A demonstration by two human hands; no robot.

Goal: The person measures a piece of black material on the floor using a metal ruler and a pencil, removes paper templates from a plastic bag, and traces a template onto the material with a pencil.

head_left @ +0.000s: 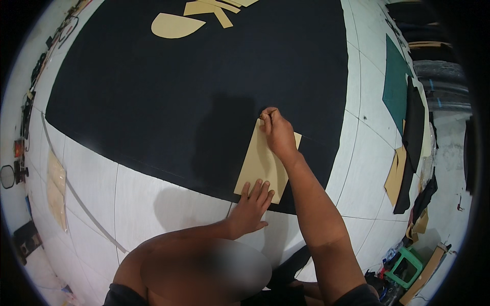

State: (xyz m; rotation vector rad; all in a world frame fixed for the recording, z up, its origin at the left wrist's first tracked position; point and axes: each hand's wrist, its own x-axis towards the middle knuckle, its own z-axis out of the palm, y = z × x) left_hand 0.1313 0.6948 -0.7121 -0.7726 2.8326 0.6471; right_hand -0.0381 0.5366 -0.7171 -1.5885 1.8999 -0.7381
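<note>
Nearest to the person, the left hand (250, 211) lies with its fingers on the lower end of a tan card piece (261, 163). This piece rests flat on a large dark cloth (138, 112), close to the cloth's near edge, and the cloth is spread over the white tiled floor (92, 162).

In my judgement, the main danger is that the card turns or slides. Only its lower end is pressed by the fingers, so a sideways push at the upper end could rotate it. If the left palm leans on the edge of the cloth, the cloth might also be dragged and make a wrinkle under the card.

About the grip: the left fingers are moderately spread and straight, and they press from above without closing around anything. A little farther, the right hand (278, 133) is at the upper left corner of the card, with thumb and fingertips brought together in a pinch. I cannot tell if a small tool is between them, because the fingers cover this place.

Well apart, at the far side of the cloth, lie a half-round tan piece (177, 26) and, just beyond it, several narrow tan strips (223, 18).
</note>
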